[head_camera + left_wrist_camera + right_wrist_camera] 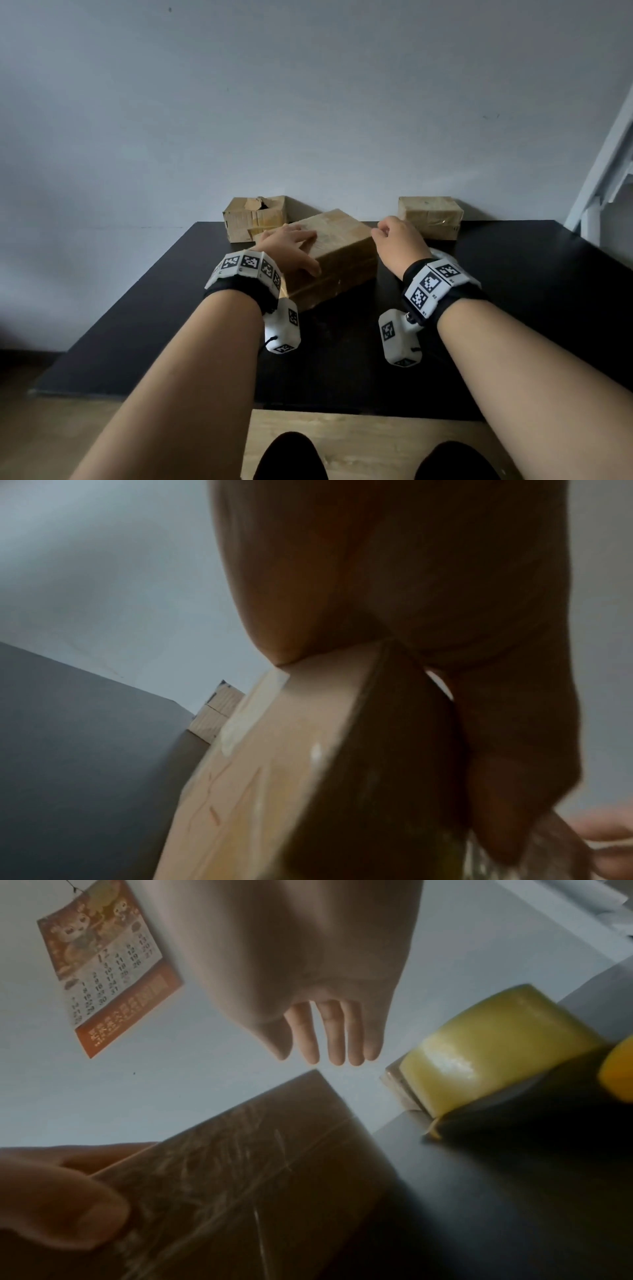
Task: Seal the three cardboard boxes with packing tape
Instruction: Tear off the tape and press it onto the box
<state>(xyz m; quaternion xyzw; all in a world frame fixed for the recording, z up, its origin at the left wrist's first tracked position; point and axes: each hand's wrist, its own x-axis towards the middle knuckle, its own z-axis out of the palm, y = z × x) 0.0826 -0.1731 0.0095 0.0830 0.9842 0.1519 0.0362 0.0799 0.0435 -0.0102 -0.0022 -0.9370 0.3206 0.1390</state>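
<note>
Three cardboard boxes stand on a black table [137, 325]. The nearest, a taped box [339, 260], sits turned at an angle in the middle. My left hand [298, 248] rests on its top with straight fingers, and the thumb lies along the near side [61, 1191]. My right hand [385, 231] hovers just right of this box with loosely hanging fingers [329, 1037] that hold nothing. A box with a torn top [255, 217] stands at the back left, a wrapped one [430, 214] at the back right. A yellowish tape roll [496, 1047] lies on the table right of my right hand.
The wall runs directly behind the back boxes, with a calendar [103, 966] hanging on it. An orange object [620, 1069] lies beside the tape roll. A white frame [603, 178] leans at the right. The near half of the table is bare.
</note>
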